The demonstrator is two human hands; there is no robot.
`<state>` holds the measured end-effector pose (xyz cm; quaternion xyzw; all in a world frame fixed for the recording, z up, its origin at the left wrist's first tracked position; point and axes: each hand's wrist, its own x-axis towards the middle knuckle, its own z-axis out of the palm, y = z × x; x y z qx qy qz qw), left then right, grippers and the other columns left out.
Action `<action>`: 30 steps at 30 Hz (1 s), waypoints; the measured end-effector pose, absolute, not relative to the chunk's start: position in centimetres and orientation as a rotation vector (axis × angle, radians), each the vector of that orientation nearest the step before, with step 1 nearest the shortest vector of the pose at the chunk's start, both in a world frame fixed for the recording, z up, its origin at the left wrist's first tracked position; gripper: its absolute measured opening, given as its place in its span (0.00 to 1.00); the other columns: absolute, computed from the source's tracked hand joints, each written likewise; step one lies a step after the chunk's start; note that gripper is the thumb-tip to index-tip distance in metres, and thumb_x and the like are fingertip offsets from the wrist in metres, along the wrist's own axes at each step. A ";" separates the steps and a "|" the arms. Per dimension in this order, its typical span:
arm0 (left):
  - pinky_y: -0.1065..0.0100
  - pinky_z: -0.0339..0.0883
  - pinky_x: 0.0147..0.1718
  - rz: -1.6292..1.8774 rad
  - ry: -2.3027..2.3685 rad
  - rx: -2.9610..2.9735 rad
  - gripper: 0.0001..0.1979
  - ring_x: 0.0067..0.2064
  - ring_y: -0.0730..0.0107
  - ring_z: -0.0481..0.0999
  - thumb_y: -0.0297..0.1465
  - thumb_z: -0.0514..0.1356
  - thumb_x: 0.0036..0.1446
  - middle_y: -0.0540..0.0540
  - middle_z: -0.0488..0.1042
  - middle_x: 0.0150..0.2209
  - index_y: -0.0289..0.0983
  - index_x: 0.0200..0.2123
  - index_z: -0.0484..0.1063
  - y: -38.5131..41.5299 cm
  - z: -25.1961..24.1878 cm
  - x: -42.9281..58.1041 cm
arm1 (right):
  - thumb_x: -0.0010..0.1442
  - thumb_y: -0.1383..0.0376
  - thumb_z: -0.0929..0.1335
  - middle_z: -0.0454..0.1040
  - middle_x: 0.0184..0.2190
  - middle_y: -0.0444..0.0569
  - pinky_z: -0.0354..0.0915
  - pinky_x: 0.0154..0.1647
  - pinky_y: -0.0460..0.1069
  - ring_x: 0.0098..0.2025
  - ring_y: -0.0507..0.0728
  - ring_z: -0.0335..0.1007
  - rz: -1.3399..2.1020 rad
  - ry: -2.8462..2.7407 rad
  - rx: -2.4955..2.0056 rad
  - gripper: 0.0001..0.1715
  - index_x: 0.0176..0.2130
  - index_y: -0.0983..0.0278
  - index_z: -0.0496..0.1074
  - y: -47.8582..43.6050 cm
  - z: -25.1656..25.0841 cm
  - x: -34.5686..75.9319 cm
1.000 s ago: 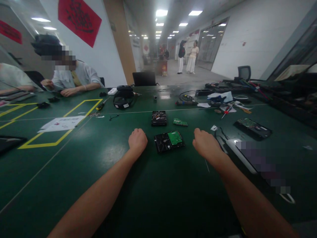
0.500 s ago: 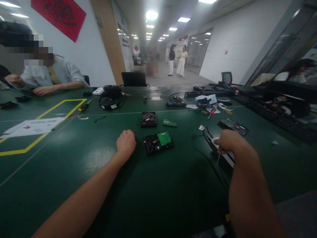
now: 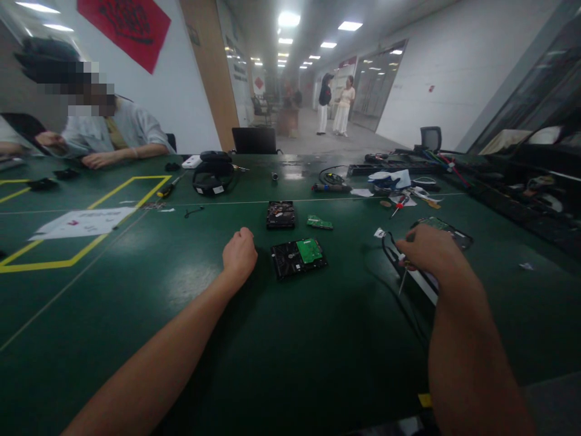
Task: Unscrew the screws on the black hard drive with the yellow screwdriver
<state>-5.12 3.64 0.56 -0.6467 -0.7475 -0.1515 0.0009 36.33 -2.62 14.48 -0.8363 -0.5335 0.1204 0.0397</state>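
Observation:
My left hand (image 3: 240,257) rests on the green table as a closed fist, just left of a hard drive (image 3: 293,261) with a green circuit board. Its curled fingers face away, so anything inside the fist is hidden. At the right, my right hand (image 3: 429,249) is closed round a screwdriver (image 3: 402,283); the thin metal shaft points down, and the handle is mostly covered by the fingers. Beneath that hand lies a dark and white device (image 3: 423,287) with a black cable, partly hidden by the wrist. Behind the first drive sit a second hard drive (image 3: 280,215) and a loose green circuit board (image 3: 320,222).
Another drive-like part (image 3: 456,233) lies beyond my right hand. Farther back are a red screwdriver (image 3: 399,206), a dark cylindrical tool (image 3: 330,188), a black headset (image 3: 213,177) and a yellow-black screwdriver (image 3: 169,188). A person (image 3: 122,130) sits at the left, near a paper sheet (image 3: 82,223).
The whole view has shifted, so most things appear a little farther right. My right hand stays over the device with the screwdriver, and my left fist stays beside the hard drive.

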 end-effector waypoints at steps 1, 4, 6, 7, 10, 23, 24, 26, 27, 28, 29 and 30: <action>0.58 0.73 0.43 -0.505 -2.333 -2.030 0.15 0.48 0.48 0.82 0.20 0.53 0.66 0.33 0.78 0.50 0.35 0.53 0.69 3.6 0.6 -5.0 | 0.64 0.62 0.68 0.81 0.23 0.50 0.68 0.30 0.50 0.26 0.58 0.81 0.422 -1.603 -2.483 0.12 0.44 0.66 0.77 -2.5 14.3 35.4; 0.57 0.73 0.45 -0.656 -2.248 -2.073 0.13 0.49 0.50 0.81 0.22 0.55 0.66 0.35 0.77 0.49 0.37 0.51 0.70 3.4 0.9 -4.6 | 0.64 0.64 0.68 0.78 0.21 0.44 0.67 0.27 0.48 0.22 0.55 0.77 0.503 -1.668 -2.173 0.18 0.53 0.64 0.72 -2.0 12.7 32.3; 0.57 0.73 0.48 -0.875 -2.146 -2.159 0.10 0.49 0.52 0.80 0.24 0.56 0.67 0.38 0.77 0.48 0.38 0.49 0.71 3.3 1.0 -4.2 | 0.65 0.64 0.67 0.75 0.20 0.41 0.65 0.25 0.46 0.21 0.53 0.74 0.658 -1.776 -1.882 0.15 0.52 0.61 0.72 -1.6 11.1 30.1; 0.58 0.73 0.49 -1.014 -2.081 -2.207 0.08 0.49 0.54 0.79 0.25 0.56 0.67 0.40 0.77 0.47 0.39 0.47 0.71 3.3 1.1 -4.0 | 0.67 0.63 0.67 0.73 0.20 0.40 0.64 0.24 0.46 0.21 0.52 0.73 0.782 -1.818 -1.708 0.14 0.52 0.61 0.72 -1.5 10.2 29.0; 0.58 0.73 0.50 -1.347 -1.998 -2.248 0.08 0.48 0.58 0.79 0.25 0.56 0.67 0.42 0.78 0.45 0.39 0.46 0.71 3.2 1.2 -3.3 | 0.69 0.58 0.68 0.68 0.18 0.37 0.61 0.22 0.45 0.19 0.51 0.68 1.061 -1.830 -1.387 0.09 0.46 0.60 0.70 -1.3 7.8 26.0; 0.67 0.71 0.37 -2.154 -1.896 -2.786 0.09 0.36 0.68 0.79 0.36 0.61 0.66 0.49 0.76 0.36 0.39 0.45 0.72 0.3 2.5 1.0 | 0.62 0.55 0.76 0.70 0.24 0.36 0.54 0.15 0.41 0.18 0.47 0.61 1.356 -1.576 -1.149 0.22 0.51 0.61 0.73 -2.1 4.3 21.6; 0.67 0.71 0.36 -2.172 -1.906 -2.815 0.09 0.36 0.68 0.78 0.36 0.62 0.65 0.49 0.76 0.36 0.39 0.45 0.72 0.1 2.5 1.2 | 0.60 0.55 0.77 0.71 0.26 0.38 0.54 0.15 0.41 0.19 0.46 0.62 1.333 -1.569 -1.145 0.22 0.50 0.60 0.74 -2.2 4.3 21.6; 0.68 0.70 0.35 -2.206 -1.876 -2.908 0.10 0.37 0.68 0.78 0.37 0.64 0.64 0.49 0.77 0.38 0.39 0.45 0.72 -0.3 2.6 1.5 | 0.58 0.55 0.78 0.74 0.32 0.40 0.55 0.15 0.42 0.20 0.46 0.64 1.308 -1.558 -1.121 0.23 0.49 0.60 0.75 -2.4 4.5 21.4; 0.68 0.70 0.36 -2.229 -1.854 -2.953 0.11 0.37 0.69 0.77 0.37 0.64 0.64 0.48 0.77 0.39 0.39 0.45 0.72 -0.5 2.7 1.6 | 0.56 0.55 0.79 0.74 0.33 0.40 0.55 0.15 0.42 0.20 0.45 0.64 1.303 -1.552 -1.107 0.24 0.48 0.60 0.75 -2.4 4.6 21.3; 0.68 0.70 0.36 -2.259 -1.826 -2.997 0.12 0.38 0.69 0.77 0.38 0.65 0.63 0.48 0.77 0.39 0.39 0.45 0.73 -0.6 2.8 1.7 | 0.56 0.54 0.79 0.74 0.33 0.40 0.56 0.16 0.42 0.20 0.45 0.64 1.301 -1.549 -1.094 0.24 0.47 0.61 0.74 -2.5 4.7 21.2; 0.68 0.71 0.37 -2.295 -1.806 -3.029 0.12 0.38 0.69 0.77 0.38 0.65 0.63 0.48 0.77 0.39 0.38 0.46 0.73 -0.8 2.9 1.7 | 0.55 0.54 0.79 0.74 0.31 0.39 0.56 0.16 0.42 0.20 0.46 0.63 1.298 -1.549 -1.088 0.24 0.47 0.61 0.74 -2.6 4.7 21.1; 0.68 0.71 0.37 -2.327 -1.801 -3.056 0.13 0.38 0.69 0.77 0.38 0.66 0.63 0.48 0.77 0.39 0.38 0.45 0.73 -0.9 3.0 1.8 | 0.55 0.54 0.79 0.73 0.28 0.38 0.56 0.16 0.42 0.19 0.46 0.63 1.293 -1.553 -1.087 0.24 0.46 0.61 0.74 -2.6 4.7 21.1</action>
